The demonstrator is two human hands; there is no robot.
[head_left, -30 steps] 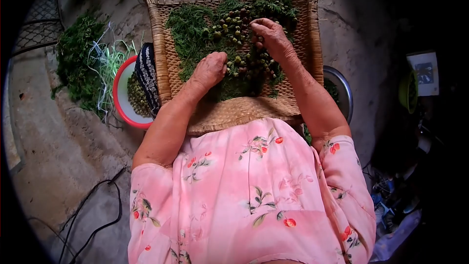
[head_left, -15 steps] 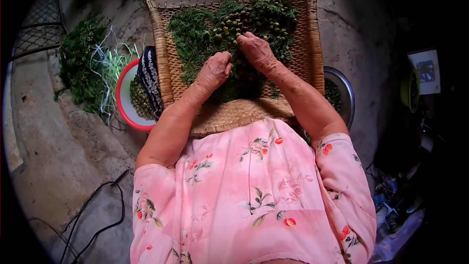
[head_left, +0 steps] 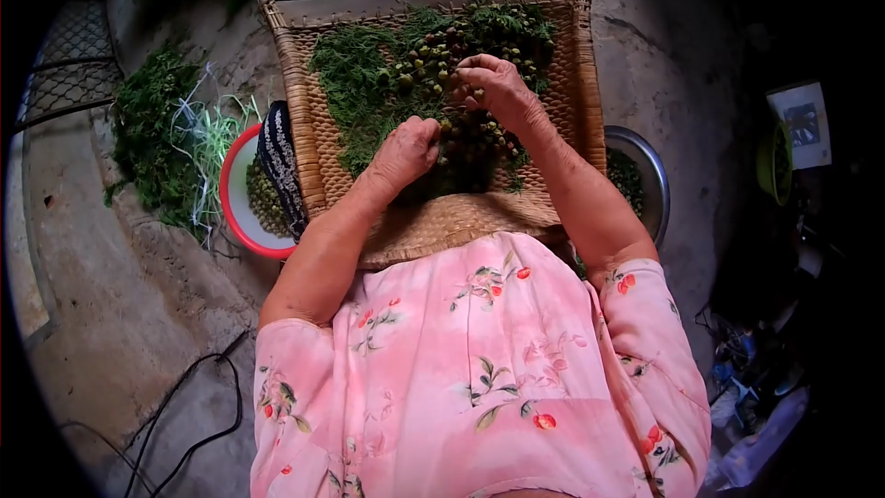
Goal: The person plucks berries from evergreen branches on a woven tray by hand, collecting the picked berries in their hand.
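Observation:
A woven wicker winnowing basket (head_left: 304,120) lies before me, holding green feathery sprigs (head_left: 355,74) and a heap of small round green-brown cones (head_left: 429,65). My left hand (head_left: 404,155) is closed over the near middle of the heap, thumb and fingers pinched together; what they hold is hidden. Further up and to the right, my right hand (head_left: 502,94) has its fingers curled in a loose pinch just above the cones. Whatever sits between those fingertips is too small to name. More cones (head_left: 470,140) lie in shadow between the two hands.
Left of the basket stands a red-rimmed white basin (head_left: 227,186) of small green cones, with a dark patterned cloth (head_left: 279,166) over its edge. A metal basin (head_left: 662,186) stands at the right. Green branches (head_left: 152,129), pale plastic strings (head_left: 207,161) and a black cable (head_left: 235,387) lie on the floor.
My right hand has lifted slightly and shifted right, its fingers loosening a little. My left hand stays near the same place, slightly lower. The view has tilted a little.

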